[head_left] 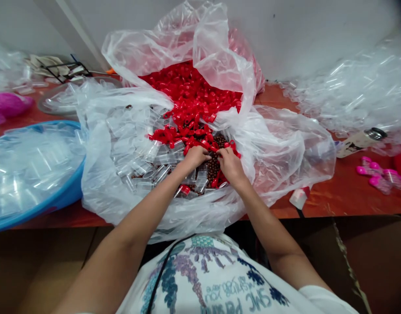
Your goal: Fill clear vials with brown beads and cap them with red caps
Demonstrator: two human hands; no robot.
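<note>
The likeliest trouble is a spill. The open plastic bag [100,183] sags past the front edge of the worktop [327,200], close against the person's front; a forearm dragging on that loose film could pull the rim down and let the small brown beads [214,165] roll out. The red caps [190,93] slope down from the bulging bag behind [216,48], so a knock to the heap might send more sliding over the beads and burying them. Caps, beads and clear tubes [131,163] lie mixed, and fingers working among them could easily pick up the wrong piece or let a round bead slip away. To the left, the blue basin [67,187] sits just beside the bag, heaped with more clear pieces that a bump from the arm might tip out.

The left hand [197,157] reaches in at the lower edge of the red caps, its fingertips among the nearest ones; the right hand [231,165] comes in opposite, fingers bent down by caps and beads. Brown beads show in the gap between the hands, and most of the loose tubes lie to the left. Each grip has its fingers curled, but whether either one pinches a cap or a bead cannot be told.
</note>
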